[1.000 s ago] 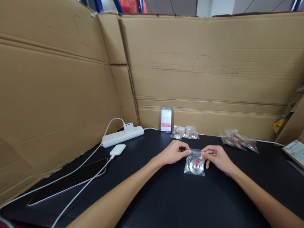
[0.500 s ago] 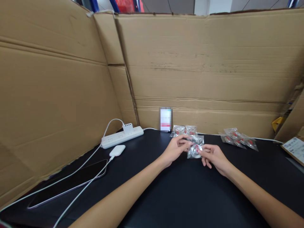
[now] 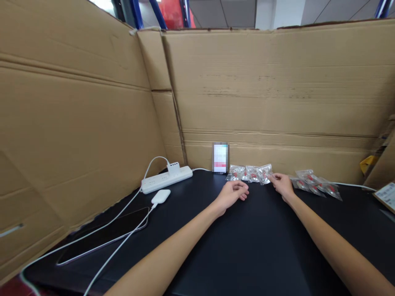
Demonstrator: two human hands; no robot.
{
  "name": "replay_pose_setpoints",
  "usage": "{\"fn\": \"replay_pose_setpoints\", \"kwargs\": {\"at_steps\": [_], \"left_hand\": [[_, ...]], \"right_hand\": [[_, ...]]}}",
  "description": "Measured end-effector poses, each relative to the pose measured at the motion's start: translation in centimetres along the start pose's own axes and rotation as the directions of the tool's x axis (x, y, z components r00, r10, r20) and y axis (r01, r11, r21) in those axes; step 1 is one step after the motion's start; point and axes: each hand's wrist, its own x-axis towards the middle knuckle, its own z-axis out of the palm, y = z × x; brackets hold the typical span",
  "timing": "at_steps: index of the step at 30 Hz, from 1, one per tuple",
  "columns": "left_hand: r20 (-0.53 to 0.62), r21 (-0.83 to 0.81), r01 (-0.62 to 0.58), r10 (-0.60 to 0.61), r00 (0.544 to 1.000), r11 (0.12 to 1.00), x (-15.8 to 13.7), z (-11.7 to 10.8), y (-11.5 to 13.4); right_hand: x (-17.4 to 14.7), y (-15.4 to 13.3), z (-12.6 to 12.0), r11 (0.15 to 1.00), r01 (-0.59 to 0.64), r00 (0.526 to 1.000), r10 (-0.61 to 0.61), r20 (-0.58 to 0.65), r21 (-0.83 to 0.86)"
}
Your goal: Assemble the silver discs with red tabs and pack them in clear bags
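My right hand [image 3: 282, 185] pinches the right edge of a clear plastic packet [image 3: 264, 173] with a shiny round item and a red mark in it. This packet is at the right end of a row of similar packets [image 3: 240, 173] along the back of the black table. My left hand [image 3: 233, 194] rests in front of that row, its fingers curled together with nothing visible in them. To the right of my right hand lies a second, overlapping group of packets [image 3: 315, 183].
A phone with a lit, blurred screen [image 3: 220, 158] leans on the cardboard wall [image 3: 271, 107]. At left are a white power strip [image 3: 166, 179], a small white case [image 3: 161, 196], a dark tablet-like device [image 3: 105, 235] and white cables. A labelled box [image 3: 387, 196] stands far right.
The packet that both hands held over the table has moved back to the right end of the row, in my right hand. My left hand has let go of it.
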Motion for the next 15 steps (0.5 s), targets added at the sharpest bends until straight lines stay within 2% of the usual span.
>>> {"fn": "replay_pose_setpoints", "kwargs": {"at_steps": [4, 9, 12, 15], "left_hand": [[0.008, -0.003, 0.016, -0.016, 1.0, 1.0, 0.0, -0.1, 0.3], [0.018, 0.021, 0.004, -0.004, 1.0, 1.0, 0.0, -0.1, 0.2], [0.025, 0.026, -0.003, 0.002, 1.0, 1.0, 0.0, -0.2, 0.0], [0.021, 0.03, -0.002, 0.002, 1.0, 1.0, 0.1, -0.1, 0.0]], "right_hand": [[1.6, 0.4, 0.6, 0.954, 0.03, 0.989, -0.071, -0.129, -0.298], [1.8, -0.6, 1.1, 0.829, -0.058, 0.994, -0.001, -0.106, -0.557], [1.2, -1.8, 1.4, 0.749, -0.101, 0.993, 0.035, -0.113, -0.654], [0.6, -2.7, 1.6, 0.697, -0.09, 0.995, 0.027, -0.099, -0.711]]}}
